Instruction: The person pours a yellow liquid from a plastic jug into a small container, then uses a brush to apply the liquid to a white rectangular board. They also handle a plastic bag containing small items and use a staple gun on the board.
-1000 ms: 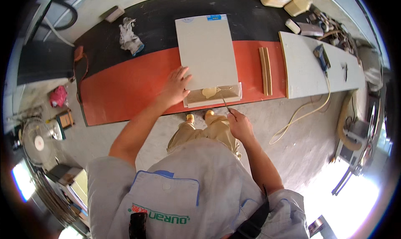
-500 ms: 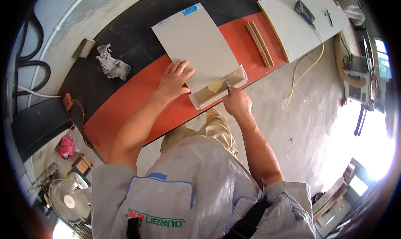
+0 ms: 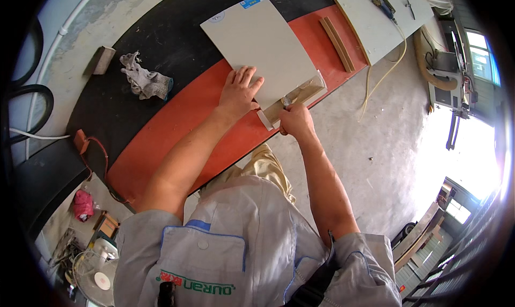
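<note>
My left hand [image 3: 237, 95] lies flat on the near left edge of a pale grey panel [image 3: 260, 44], fingers spread and gripping nothing. The panel has a blue label and a round sticker at its far end. At its near end is a narrow recessed strip [image 3: 311, 94] with pale raised edges. My right hand [image 3: 298, 120] is closed round what looks like a small putty knife [image 3: 287, 100]. Its blade end sits in the recess, and a brown handle end shows below my fist. My right hand partly hides the recess.
Beneath the panel is a red and black worktop [image 3: 161, 138]. On it lie a wooden strip [image 3: 338, 45], a grey glove [image 3: 144, 79] and a block [image 3: 103, 60]. A white board [image 3: 370, 23] bears a corded power tool [image 3: 383, 3]. A fan [image 3: 96, 277] stands lower left.
My right hand has shifted left along the recess with the putty knife, its wrist turned. My left hand stays on the panel. The whole view has shifted slightly.
</note>
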### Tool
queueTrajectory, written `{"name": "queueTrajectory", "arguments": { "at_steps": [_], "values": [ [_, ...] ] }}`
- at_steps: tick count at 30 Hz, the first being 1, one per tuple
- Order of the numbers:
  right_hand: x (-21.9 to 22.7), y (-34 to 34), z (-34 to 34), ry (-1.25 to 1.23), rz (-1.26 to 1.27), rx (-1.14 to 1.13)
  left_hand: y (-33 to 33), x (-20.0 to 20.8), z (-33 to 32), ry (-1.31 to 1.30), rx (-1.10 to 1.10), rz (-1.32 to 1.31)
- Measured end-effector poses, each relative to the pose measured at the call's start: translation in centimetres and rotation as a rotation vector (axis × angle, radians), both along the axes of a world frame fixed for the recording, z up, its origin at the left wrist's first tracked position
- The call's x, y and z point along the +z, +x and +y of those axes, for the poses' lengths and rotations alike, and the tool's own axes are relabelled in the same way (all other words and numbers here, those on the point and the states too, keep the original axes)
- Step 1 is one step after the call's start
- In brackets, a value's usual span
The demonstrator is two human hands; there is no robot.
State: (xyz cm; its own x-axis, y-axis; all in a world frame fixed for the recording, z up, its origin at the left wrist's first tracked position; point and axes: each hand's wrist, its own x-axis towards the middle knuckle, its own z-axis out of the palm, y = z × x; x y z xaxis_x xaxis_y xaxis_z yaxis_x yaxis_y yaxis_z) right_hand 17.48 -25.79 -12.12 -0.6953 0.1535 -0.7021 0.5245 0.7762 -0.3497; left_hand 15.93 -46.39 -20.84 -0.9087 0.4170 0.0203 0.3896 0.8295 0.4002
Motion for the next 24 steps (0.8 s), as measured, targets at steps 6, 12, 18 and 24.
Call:
{"name": "queueTrajectory", "arguments": {
  "at_steps": [6,12,18,24],
  "values": [
    [1.6,1.4,-2.3,0.059,-0.116,0.062,-0.1,0.0,-0.1,-0.01,-0.014,-0.036],
    [1.7,3.2,-3.7,0.101,-0.039,0.152,-0.1,-0.2,-0.1,-0.01,-0.016,-0.028],
    [2.0,3.8,-3.2,0.119,-0.1,0.3,0.0,-0.3,-0.2,0.014,-0.008,0.01],
    [2.3,3.4,-0.5,0.234,0.106,0.61,0.1,-0.5,-0.1,0.029,0.008,0.024]
  ]
}}
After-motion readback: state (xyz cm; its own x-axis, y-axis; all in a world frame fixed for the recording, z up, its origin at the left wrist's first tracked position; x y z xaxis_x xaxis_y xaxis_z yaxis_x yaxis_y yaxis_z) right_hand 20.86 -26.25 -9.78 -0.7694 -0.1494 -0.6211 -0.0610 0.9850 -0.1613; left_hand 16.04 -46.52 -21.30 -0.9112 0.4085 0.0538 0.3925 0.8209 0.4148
